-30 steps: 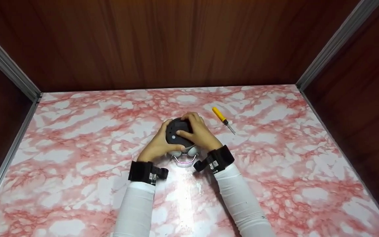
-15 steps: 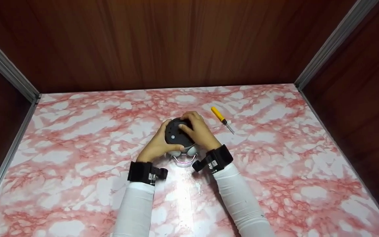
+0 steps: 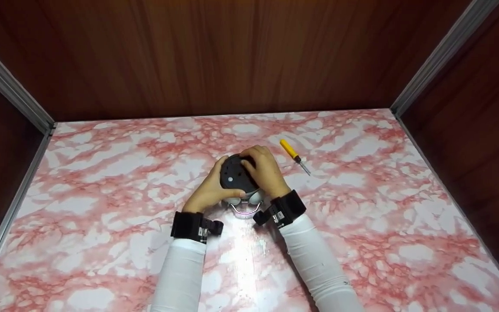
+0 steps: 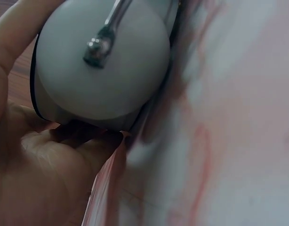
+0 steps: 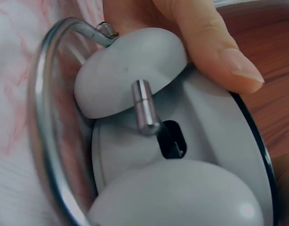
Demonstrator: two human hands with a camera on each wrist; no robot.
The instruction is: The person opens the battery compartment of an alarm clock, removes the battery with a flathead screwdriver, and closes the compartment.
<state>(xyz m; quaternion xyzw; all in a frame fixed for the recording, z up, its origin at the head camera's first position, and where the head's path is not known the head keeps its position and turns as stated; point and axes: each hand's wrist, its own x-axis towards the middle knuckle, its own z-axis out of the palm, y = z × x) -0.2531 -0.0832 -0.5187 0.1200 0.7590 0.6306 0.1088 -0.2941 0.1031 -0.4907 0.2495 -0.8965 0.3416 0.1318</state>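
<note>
Two hands hold the clock (image 3: 235, 185), dark back up at mid-table (image 3: 115, 208): the left hand (image 3: 212, 189) clamps its side between fingers and thumb; the right hand (image 3: 269, 173) curls over the far edge, thumb bent on the back. Likely light and stiff, its smooth shell perhaps slippery; best gripped by the rim, sparing bells (image 5: 128, 75), slim hammer (image 5: 145, 108) and handle (image 5: 46, 117).
</note>
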